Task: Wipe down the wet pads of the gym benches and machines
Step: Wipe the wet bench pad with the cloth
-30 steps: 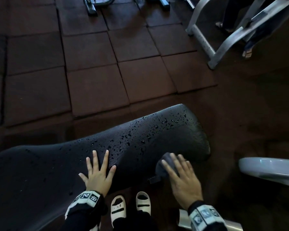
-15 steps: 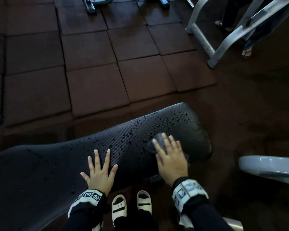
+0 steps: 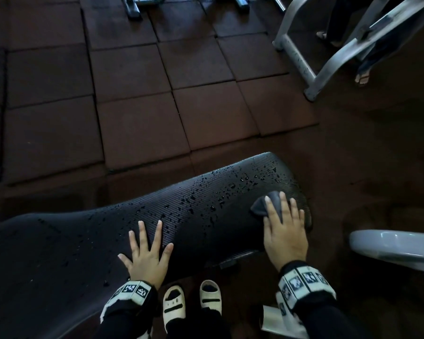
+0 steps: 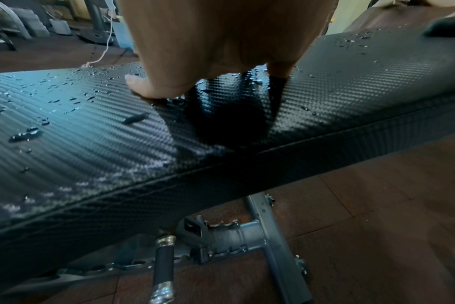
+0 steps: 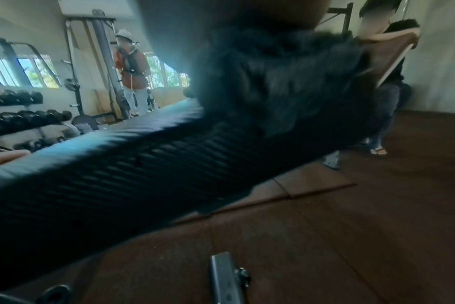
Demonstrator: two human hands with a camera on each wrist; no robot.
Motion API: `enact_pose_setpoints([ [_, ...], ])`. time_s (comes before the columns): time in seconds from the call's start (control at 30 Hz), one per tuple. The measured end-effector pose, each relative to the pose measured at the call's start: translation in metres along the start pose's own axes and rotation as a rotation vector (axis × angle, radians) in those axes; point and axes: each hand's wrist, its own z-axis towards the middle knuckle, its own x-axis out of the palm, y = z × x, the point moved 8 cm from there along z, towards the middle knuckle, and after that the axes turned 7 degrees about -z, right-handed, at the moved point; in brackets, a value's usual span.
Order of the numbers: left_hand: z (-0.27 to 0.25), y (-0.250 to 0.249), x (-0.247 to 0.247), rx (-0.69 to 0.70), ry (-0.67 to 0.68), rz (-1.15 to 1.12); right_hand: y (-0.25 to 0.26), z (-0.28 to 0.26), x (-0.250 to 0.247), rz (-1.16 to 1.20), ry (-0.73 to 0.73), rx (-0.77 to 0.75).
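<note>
A long black textured bench pad (image 3: 206, 216) crosses the head view, beaded with water drops (image 3: 245, 182) toward its far right end. My left hand (image 3: 146, 250) lies flat on the pad's near edge, fingers spread and straight. My right hand (image 3: 283, 228) presses a dark grey cloth (image 3: 264, 204) onto the pad's right end with straight fingers. In the left wrist view the left hand (image 4: 221, 51) rests on the wet pad (image 4: 91, 133). The right wrist view is blurred, showing the cloth (image 5: 286, 82) on the pad (image 5: 117, 181).
Brown rubber floor tiles (image 3: 145, 94) lie beyond the bench. A grey machine frame (image 3: 328, 57) stands at the back right, and a grey metal part (image 3: 392, 245) juts in at right. My feet in white sandals (image 3: 191, 302) stand by the bench. Other people (image 5: 131, 70) and a dumbbell rack (image 5: 18, 115) stand farther off.
My right hand has pushed the cloth away from me, from the pad's near edge up onto its top at the right end. The left hand has stayed in place.
</note>
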Motion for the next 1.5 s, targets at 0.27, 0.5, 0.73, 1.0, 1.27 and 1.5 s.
enact_pose_setpoints([
  [0.27,-0.004,-0.001,-0.006,0.023,-0.028,-0.027,0.095,-0.037,0.018,-0.01,0.049,-0.421],
  [0.5,-0.004,0.013,-0.015,-0.028,-0.028,-0.011,0.02,-0.037,0.014,-0.005,0.115,-0.302],
  [0.73,-0.001,0.016,-0.009,-0.07,0.037,-0.017,-0.023,0.053,-0.013,0.057,0.094,0.084],
  [1.0,0.0,0.015,-0.009,-0.075,0.071,-0.021,0.024,0.133,-0.016,0.054,0.213,0.174],
  [1.27,-0.002,0.012,-0.012,-0.084,0.107,-0.03,0.136,0.079,0.009,-0.025,0.269,-0.374],
  [1.5,-0.004,0.011,-0.013,-0.085,0.124,-0.028,0.058,0.032,0.003,-0.049,0.225,-0.425],
])
